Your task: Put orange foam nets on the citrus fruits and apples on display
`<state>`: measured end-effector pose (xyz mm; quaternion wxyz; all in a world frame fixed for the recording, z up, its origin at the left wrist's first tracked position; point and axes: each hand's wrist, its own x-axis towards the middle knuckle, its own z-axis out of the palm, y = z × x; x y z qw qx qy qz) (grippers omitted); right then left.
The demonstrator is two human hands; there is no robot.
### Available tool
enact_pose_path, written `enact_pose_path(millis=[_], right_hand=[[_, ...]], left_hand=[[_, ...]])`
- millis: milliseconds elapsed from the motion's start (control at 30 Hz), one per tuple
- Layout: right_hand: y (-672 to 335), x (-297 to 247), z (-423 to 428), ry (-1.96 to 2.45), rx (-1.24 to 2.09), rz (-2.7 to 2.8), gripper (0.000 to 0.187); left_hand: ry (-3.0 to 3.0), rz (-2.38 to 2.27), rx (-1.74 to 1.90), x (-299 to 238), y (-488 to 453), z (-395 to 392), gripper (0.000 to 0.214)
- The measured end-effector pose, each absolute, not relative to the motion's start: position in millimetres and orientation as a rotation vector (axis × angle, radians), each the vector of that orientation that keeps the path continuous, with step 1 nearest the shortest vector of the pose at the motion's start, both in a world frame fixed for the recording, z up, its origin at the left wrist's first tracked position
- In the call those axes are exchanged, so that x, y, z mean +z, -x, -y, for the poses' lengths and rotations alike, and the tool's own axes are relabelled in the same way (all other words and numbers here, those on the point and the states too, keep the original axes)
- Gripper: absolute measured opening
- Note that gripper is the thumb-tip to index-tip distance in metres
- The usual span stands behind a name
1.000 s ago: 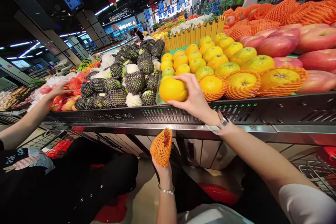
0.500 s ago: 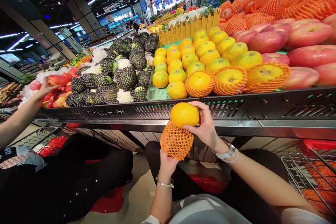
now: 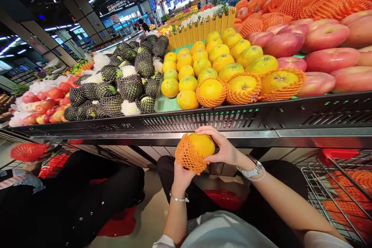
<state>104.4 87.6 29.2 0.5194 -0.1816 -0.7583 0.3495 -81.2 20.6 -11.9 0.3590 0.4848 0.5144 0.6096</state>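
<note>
In front of the fruit stand, my right hand (image 3: 225,149) is closed round an orange (image 3: 205,144), thumb below and fingers over the top. The orange sits partly inside an orange foam net sleeve (image 3: 190,157), whose mesh covers its left side. My left hand (image 3: 183,178) grips this sleeve from below, with most of its fingers hidden by the mesh. Just beyond, on the green-lined display, lie rows of loose oranges (image 3: 202,66). Along their front edge, a few netted oranges (image 3: 243,87) wear the same kind of sleeve.
Dark netted fruit (image 3: 130,87) is heaped left of the oranges, large pink-red fruit (image 3: 333,58) to the right. A black slotted rail (image 3: 186,120) edges the stand. At left another person's hand (image 3: 48,151) holds a red netted fruit (image 3: 29,152). A wire cart (image 3: 322,190) stands right.
The orange has gone from above the sleeve down into its mouth, my right hand lowering with it. The other person's hand has drawn back from the stand and now holds a red netted fruit.
</note>
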Motion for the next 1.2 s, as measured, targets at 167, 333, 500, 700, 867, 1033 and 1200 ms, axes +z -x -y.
enact_pose_path(millis=[167,333,500,700,867,1033,1200], right_hand=[[-108.0,27.7,-80.9,0.338,0.900,1.721,0.065],[-106.2,37.5,-69.9,0.450,0.892,1.867,0.068],[-102.0,47.2,-58.5,0.658,0.736,2.118,0.063],[-91.7,35.5,-41.0,0.723,0.575,1.860,0.024],[-86.3,30.5,-38.1,0.821,0.674,1.859,0.011],[-90.2,34.4,-46.3,0.716,0.737,1.814,0.014],[-88.4,34.6,-54.6,0.664,0.735,1.533,0.013]], left_hand=[[-1.089,-1.213,1.572,-3.2,59.2,-16.6,0.075],[-0.972,-1.197,1.712,-8.6,45.7,-17.2,0.067],[-0.726,-1.122,1.798,-15.2,38.3,-23.1,0.057],[-0.732,-1.115,1.843,-9.4,37.5,-18.5,0.073],[-0.723,-1.102,1.897,-9.4,37.9,-18.5,0.069],[-0.747,-1.108,1.862,-14.6,42.5,-15.9,0.069],[-0.904,-1.125,1.810,-27.0,41.8,-9.3,0.074]])
